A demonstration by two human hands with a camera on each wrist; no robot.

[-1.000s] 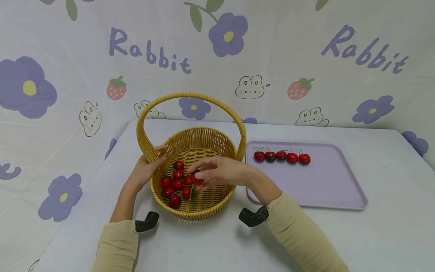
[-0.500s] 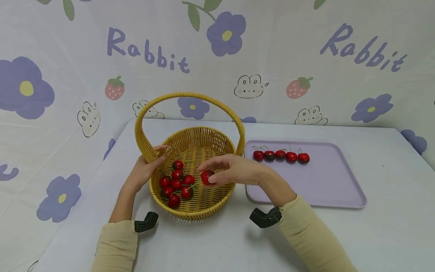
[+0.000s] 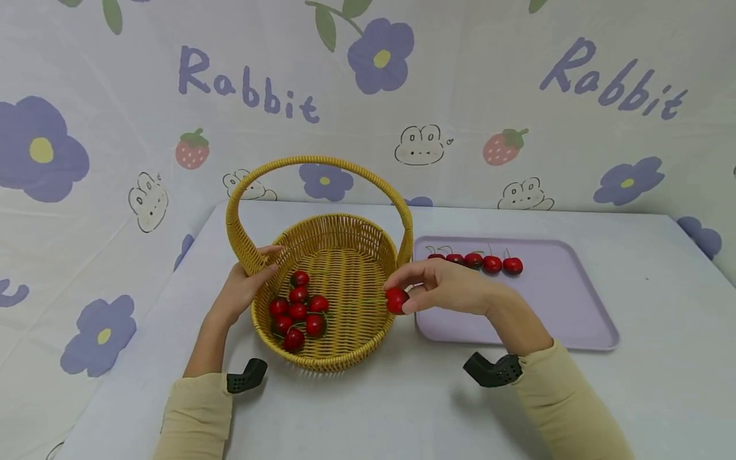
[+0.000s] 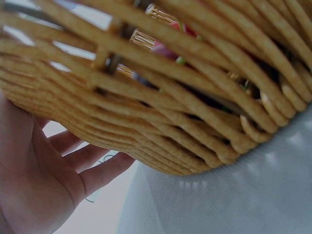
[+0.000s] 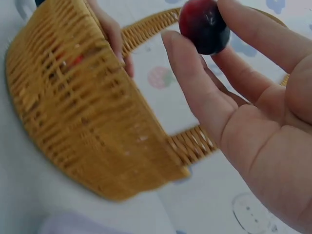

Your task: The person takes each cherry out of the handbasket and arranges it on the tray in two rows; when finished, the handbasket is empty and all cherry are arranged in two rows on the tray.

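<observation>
In the head view my right hand (image 3: 454,286) pinches a dark red cherry (image 3: 397,301) between thumb and fingertips. It is held over the right rim of a yellow wicker basket (image 3: 356,275), and the right wrist view shows that cherry (image 5: 204,27) above the basket's side. My left hand (image 3: 244,287) grips the basket's left rim at the foot of the tall handle; its fingers (image 4: 105,173) lie along the outside of the weave in the left wrist view. Several cherries (image 3: 297,311) with green stems are gathered in the left half of the basket.
Right of the basket lies a flat lilac tray (image 3: 517,326), with a row of cherries (image 3: 492,264) along its far edge, partly hidden by my right hand. The table (image 3: 368,409) is white, with a printed cloth (image 3: 345,128) behind it.
My right hand has lifted the cherry from the group and carried it rightward, from the basket's middle to its right rim. My left hand stays on the basket.
</observation>
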